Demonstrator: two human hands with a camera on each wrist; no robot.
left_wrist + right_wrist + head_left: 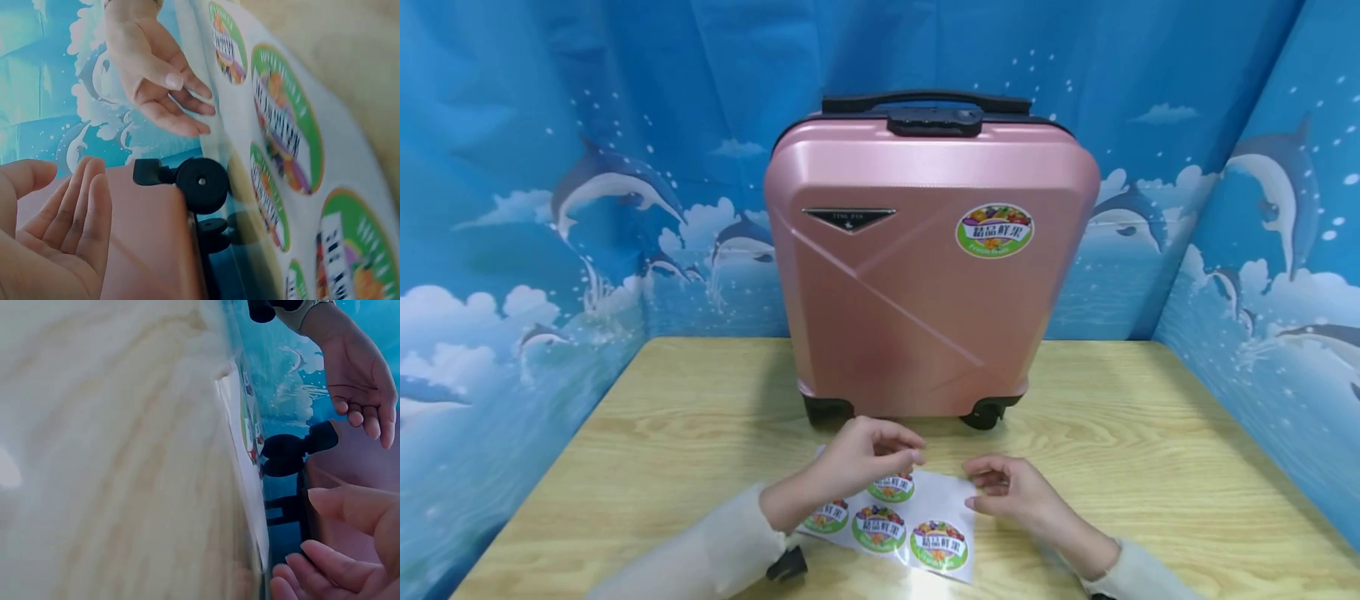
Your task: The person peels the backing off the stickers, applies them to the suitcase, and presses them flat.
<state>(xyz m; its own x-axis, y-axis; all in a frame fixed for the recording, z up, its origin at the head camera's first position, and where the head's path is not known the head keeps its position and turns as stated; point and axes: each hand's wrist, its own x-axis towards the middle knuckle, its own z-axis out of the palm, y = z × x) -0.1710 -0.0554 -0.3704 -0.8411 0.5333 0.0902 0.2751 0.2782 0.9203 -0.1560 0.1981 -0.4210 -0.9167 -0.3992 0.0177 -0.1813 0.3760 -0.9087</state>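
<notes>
A white sheet of round fruit stickers (942,498) lies on the wooden table, with several stickers on it and a bare patch at its upper right. Above the sheet hovers my left hand (861,457), its fingers loosely bent and nothing between them. Beside the sheet's right edge is my right hand (1017,493), also loosely bent and holding nothing; whether it touches the paper I cannot tell. Behind both hands stands a pink suitcase (917,308), upright on black wheels. One oval fruit sticker (995,231) is on its upper right front, across from a black triangular badge (848,219).
The wooden table (1150,442) extends to both sides of the suitcase. A blue curtain (737,100) printed with dolphins and clouds hangs behind and at both sides. On top of the suitcase is a black handle (925,100).
</notes>
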